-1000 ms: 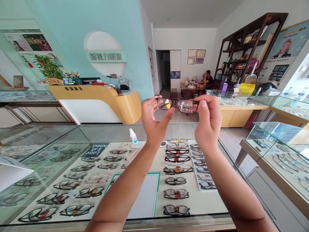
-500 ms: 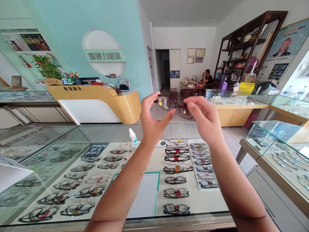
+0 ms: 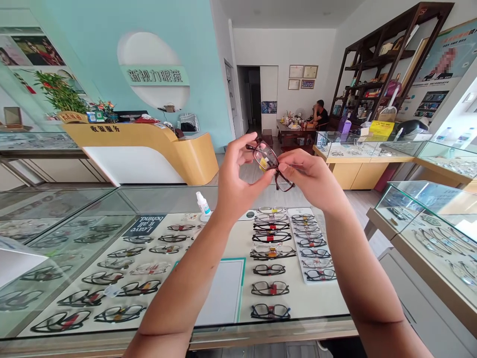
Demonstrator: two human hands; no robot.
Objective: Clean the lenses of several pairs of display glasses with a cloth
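A pair of dark reddish eyeglasses [image 3: 265, 155] is held up in the air between both hands, tilted down to the right, with a yellow sticker on one lens. My left hand [image 3: 240, 174] is closed on its left side, fingers at the upper left corner and thumb near the lens's lower edge. My right hand [image 3: 309, 176] pinches the frame near the bridge; the right lens partly shows below the fingers. Beneath my arms, a glass display case [image 3: 208, 330] contains rows of eyeglasses [image 3: 270, 288]. A white spray bottle [image 3: 203, 203] stands upright beyond my left forearm.
A white board with a green edge [image 3: 223, 293] lies between my forearms. More glass counters [image 3: 428, 223] stand at the right. A wooden reception desk [image 3: 145, 154] is across the aisle. A person [image 3: 319, 114] sits at a cluttered table [image 3: 294, 130] at the back.
The eyeglasses have turned and tilted more steeply, right side lower. My right hand has shifted left toward the bridge. The view has dipped slightly.
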